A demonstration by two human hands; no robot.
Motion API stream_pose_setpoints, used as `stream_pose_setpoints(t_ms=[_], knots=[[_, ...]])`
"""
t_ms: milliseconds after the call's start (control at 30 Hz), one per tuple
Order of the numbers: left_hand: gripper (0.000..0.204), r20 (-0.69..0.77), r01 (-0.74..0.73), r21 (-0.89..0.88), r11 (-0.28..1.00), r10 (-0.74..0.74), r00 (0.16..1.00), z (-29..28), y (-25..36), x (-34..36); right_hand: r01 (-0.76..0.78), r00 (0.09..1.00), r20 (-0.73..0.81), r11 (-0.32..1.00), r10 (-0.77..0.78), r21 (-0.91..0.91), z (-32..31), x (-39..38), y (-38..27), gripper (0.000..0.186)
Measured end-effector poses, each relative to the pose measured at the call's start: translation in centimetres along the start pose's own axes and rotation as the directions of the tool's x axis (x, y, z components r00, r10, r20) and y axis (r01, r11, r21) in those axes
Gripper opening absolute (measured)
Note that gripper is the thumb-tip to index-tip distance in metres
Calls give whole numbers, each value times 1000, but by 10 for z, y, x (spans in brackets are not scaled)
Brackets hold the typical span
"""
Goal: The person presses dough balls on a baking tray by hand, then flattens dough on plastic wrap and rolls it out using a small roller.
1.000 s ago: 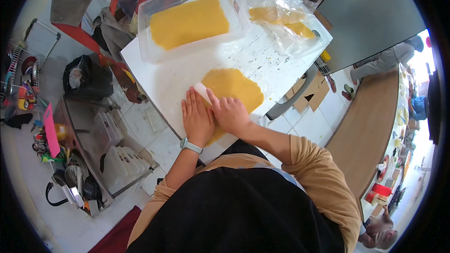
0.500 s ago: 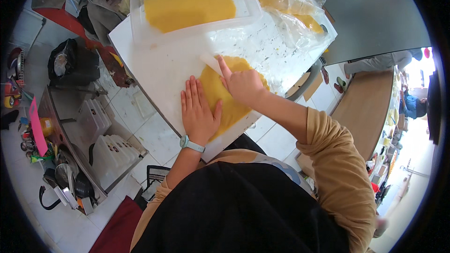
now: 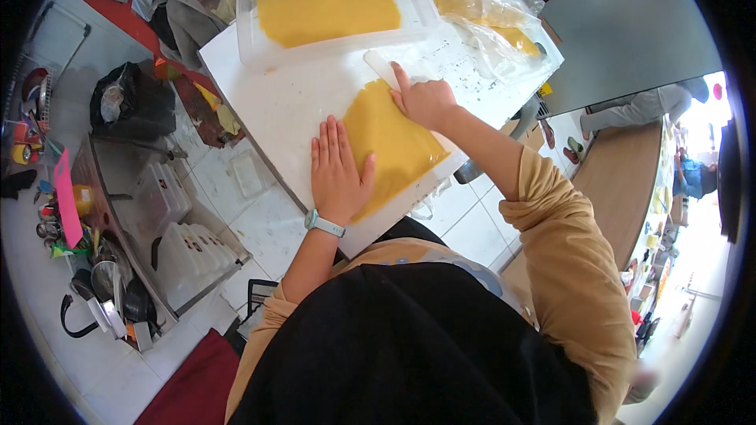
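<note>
A flat sheet of yellow dough point(image 3: 394, 149) lies on the white tabletop point(image 3: 283, 110) in front of me. My left hand point(image 3: 340, 173) rests flat at its left edge, fingers stretched out and thumb apart, partly over the dough. At the far right side of the sheet, my right hand point(image 3: 428, 102) grips a whitish flat scraper point(image 3: 381, 68), index finger extended along it. The scraper's tip points away to the left, past the dough's far corner. The sheet's right edge runs fairly straight below my right hand.
A clear plastic tub point(image 3: 260, 51) with a yellow slab point(image 3: 331, 8) stands at the table's far side. Beside it lies a clear plastic bag point(image 3: 504, 31) with yellow material inside. A black bin point(image 3: 134, 106) and an open-fronted cabinet point(image 3: 126, 181) stand left of the table.
My right hand has moved away from me with the scraper. The dough's right edge, rounded and uneven before, now looks straight. My left hand stays flat; the view has shifted slightly.
</note>
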State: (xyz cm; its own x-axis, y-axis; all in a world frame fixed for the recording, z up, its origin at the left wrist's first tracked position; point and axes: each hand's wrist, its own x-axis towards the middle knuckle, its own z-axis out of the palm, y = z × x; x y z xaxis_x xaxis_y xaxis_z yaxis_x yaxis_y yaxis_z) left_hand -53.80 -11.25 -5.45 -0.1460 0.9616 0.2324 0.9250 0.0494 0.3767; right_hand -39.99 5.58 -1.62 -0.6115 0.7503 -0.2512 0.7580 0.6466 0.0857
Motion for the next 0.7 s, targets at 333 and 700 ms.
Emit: stream_pose_setpoints(t_ms=[333,700], knots=[[61,35,22,32,999,-23,999,2,-2,-4,55,998,11,997,-55,-50,21,-61,-50,72],[66,-30,7,58,998,-5,1000,5,-3,-3,-147,984,103,989,144,16,8,-37,0,68]])
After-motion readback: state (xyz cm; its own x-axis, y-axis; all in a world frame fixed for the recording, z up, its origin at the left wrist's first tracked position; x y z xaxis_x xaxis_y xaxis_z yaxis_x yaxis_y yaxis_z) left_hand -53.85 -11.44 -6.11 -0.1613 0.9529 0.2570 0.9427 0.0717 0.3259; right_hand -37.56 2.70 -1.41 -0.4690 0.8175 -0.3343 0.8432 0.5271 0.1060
